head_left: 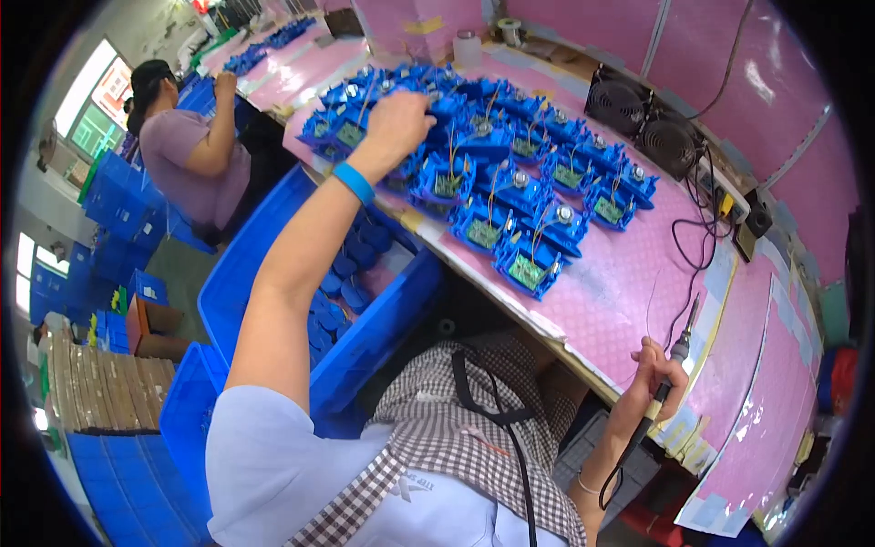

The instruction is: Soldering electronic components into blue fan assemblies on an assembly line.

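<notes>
My left hand, with a blue band on the wrist, reaches over the far left part of a crowd of blue plastic housings. Its fingers curl down among them, and whatever they grip is hidden. Several housings show a green circuit board, thin wires and a round silver part. At the right, above the bench's near edge, my right hand is closed round a soldering iron, its tip pointing up and away. A fine wire rises beside that hand; whether the fingers hold it I cannot make out.
Below the pink-covered bench stands a blue bin with dark blue parts inside. Two black fans line the back edge, near a cable. A co-worker sits at the far left, by stacked blue crates.
</notes>
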The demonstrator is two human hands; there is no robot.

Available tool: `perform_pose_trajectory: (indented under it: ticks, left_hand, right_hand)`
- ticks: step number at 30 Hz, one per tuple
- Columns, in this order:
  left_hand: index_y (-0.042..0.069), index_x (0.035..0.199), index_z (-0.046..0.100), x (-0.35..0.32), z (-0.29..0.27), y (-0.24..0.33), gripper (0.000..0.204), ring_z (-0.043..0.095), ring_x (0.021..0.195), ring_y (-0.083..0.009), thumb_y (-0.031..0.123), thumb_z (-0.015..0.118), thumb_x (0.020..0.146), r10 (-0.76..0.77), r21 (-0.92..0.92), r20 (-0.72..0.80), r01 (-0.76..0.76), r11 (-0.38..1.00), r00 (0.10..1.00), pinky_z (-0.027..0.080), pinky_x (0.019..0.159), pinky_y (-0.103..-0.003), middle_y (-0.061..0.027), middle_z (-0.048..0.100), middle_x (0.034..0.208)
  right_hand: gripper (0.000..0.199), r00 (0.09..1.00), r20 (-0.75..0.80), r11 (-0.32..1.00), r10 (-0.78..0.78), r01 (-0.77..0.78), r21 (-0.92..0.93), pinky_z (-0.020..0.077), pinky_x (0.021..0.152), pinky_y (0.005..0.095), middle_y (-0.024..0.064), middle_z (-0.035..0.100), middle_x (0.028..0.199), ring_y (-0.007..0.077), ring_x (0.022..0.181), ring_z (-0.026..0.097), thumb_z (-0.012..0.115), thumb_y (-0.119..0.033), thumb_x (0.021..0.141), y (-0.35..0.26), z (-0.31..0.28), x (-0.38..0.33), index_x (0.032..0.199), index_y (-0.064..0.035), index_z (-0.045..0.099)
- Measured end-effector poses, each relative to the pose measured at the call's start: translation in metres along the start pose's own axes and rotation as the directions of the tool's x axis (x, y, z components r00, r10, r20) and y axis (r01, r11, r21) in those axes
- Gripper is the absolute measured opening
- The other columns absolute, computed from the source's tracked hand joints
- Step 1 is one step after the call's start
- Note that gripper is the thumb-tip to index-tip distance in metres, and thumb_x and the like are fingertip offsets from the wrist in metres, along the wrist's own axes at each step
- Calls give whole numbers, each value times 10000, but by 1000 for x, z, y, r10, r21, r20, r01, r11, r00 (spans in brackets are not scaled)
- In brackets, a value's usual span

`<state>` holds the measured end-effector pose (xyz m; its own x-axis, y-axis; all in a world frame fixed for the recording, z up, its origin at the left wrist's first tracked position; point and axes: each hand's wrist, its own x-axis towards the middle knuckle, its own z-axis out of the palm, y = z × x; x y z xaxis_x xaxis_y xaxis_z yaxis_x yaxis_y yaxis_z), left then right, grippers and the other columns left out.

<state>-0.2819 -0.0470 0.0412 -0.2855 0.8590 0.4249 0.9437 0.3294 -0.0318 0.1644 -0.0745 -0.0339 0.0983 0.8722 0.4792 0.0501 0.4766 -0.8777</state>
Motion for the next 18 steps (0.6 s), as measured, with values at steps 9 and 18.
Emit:
perform_pose_trajectory:
  ticks: [9,18]
  left_hand:
    - [42,719,667,-130,2,-82,389,603,546,-127,392,614,878,-389,-348,-211,303,887,897,463,536,-284,-45,628,598]
    - [-99,1209,431,-311,213,-121,791,601,1048,-397,460,727,734,-731,200,575,804,560,366,497,890,-431,-252,606,1151]
  right_hand:
    - [159,996,-3,985,-94,93,-148,525,737,309,226,657,906,195,755,623,589,19,897,-5,-2,2,916,-16,435]
    - [154,994,15,951,-108,108,-289,507,717,298,214,673,936,175,744,607,589,-1,907,2,11,14,945,-15,441]
